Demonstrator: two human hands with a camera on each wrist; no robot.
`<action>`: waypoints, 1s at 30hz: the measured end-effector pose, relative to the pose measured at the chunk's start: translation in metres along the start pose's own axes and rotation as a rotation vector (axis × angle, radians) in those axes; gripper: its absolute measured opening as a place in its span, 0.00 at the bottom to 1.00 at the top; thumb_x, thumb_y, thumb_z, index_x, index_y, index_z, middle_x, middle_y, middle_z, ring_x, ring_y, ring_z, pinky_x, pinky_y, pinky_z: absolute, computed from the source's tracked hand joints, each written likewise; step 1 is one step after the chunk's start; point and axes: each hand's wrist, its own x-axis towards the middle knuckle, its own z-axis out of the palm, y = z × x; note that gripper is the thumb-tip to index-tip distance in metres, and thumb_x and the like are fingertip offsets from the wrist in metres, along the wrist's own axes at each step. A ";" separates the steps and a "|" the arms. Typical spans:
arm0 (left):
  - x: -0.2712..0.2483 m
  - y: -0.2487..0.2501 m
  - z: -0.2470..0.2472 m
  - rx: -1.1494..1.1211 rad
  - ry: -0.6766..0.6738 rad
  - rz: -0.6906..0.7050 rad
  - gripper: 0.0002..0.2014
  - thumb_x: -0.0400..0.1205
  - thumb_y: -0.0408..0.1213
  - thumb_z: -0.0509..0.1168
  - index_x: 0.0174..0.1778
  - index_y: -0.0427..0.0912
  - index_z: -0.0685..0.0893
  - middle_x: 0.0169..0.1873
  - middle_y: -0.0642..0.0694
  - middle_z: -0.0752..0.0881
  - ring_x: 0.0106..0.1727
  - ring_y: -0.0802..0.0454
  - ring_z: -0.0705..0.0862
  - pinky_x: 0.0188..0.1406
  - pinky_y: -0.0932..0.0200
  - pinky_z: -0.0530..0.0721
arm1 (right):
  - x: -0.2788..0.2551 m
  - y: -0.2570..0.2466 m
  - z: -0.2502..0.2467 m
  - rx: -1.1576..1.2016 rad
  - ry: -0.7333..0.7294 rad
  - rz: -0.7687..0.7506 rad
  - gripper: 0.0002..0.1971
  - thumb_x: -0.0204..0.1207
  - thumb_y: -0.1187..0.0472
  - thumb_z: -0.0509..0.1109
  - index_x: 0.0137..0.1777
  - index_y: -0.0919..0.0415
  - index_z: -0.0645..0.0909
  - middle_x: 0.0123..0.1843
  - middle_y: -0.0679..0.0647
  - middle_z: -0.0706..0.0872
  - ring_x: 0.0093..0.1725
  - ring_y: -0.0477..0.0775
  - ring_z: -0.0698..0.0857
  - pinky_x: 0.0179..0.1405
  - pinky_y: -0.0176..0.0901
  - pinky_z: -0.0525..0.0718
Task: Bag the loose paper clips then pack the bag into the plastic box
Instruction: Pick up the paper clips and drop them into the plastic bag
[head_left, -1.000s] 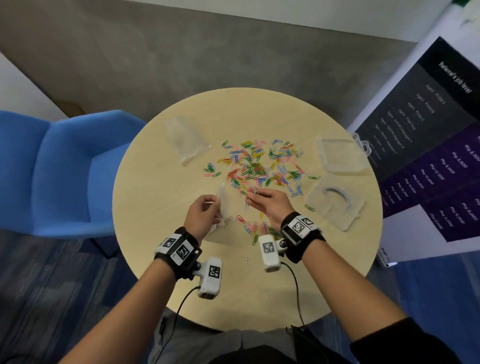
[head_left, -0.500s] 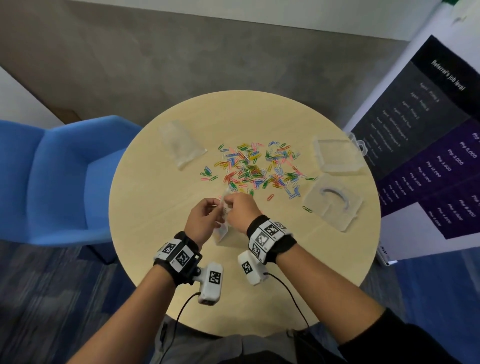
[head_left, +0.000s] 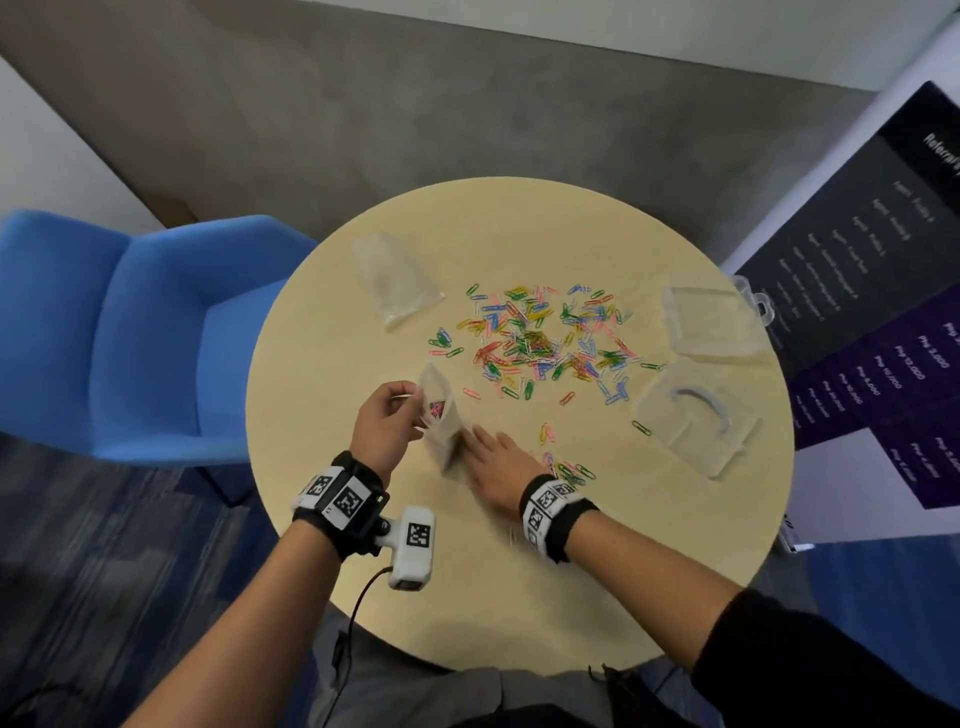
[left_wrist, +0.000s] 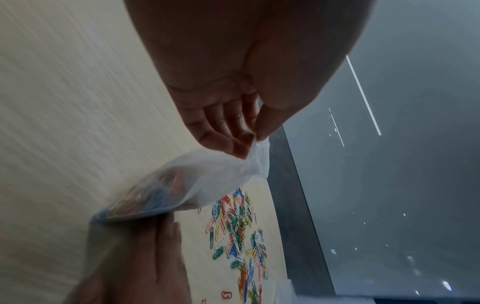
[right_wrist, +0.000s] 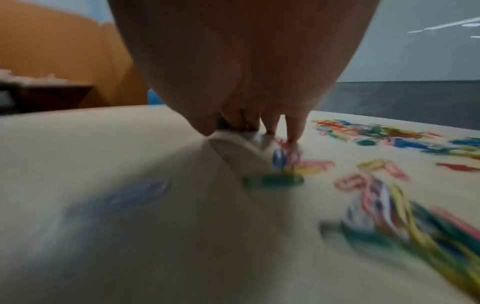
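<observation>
Round table (head_left: 519, 597): two open clear plastic box halves at 3 o'clock, upper (head_left: 711, 322), lower (head_left: 698, 415). Spare bag (head_left: 395, 278) at 11. Loose paper clips (head_left: 540, 343) spread around centre, a few more beside right wrist. Left hand (head_left: 384, 423) pinches top edge of bag (head_left: 441, 421), clips inside, at 7. Right hand (head_left: 493, 467) flat on table, fingers straight, touching bag bottom.

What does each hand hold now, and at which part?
The left hand pinches the bag at its top edge. The right hand lies flat on the table, holding nothing visible.
</observation>
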 end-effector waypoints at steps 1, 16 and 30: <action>0.000 0.000 0.001 -0.001 -0.002 -0.001 0.04 0.85 0.34 0.63 0.46 0.43 0.81 0.34 0.46 0.84 0.33 0.54 0.80 0.31 0.64 0.81 | -0.006 0.002 0.008 -0.045 -0.009 -0.019 0.31 0.86 0.53 0.51 0.86 0.61 0.47 0.88 0.58 0.47 0.86 0.61 0.50 0.83 0.59 0.50; 0.007 0.000 0.023 0.007 -0.052 -0.019 0.03 0.85 0.34 0.65 0.46 0.44 0.82 0.33 0.47 0.84 0.31 0.55 0.79 0.34 0.60 0.80 | -0.075 0.063 0.032 -0.019 -0.039 0.212 0.35 0.83 0.40 0.37 0.86 0.55 0.41 0.87 0.54 0.38 0.86 0.59 0.42 0.84 0.58 0.49; 0.010 0.000 0.029 0.013 -0.062 -0.038 0.02 0.85 0.33 0.65 0.49 0.41 0.82 0.35 0.43 0.84 0.32 0.52 0.79 0.34 0.59 0.80 | -0.071 0.014 0.028 0.316 0.133 0.491 0.69 0.47 0.25 0.78 0.84 0.54 0.49 0.71 0.54 0.62 0.67 0.57 0.70 0.67 0.51 0.79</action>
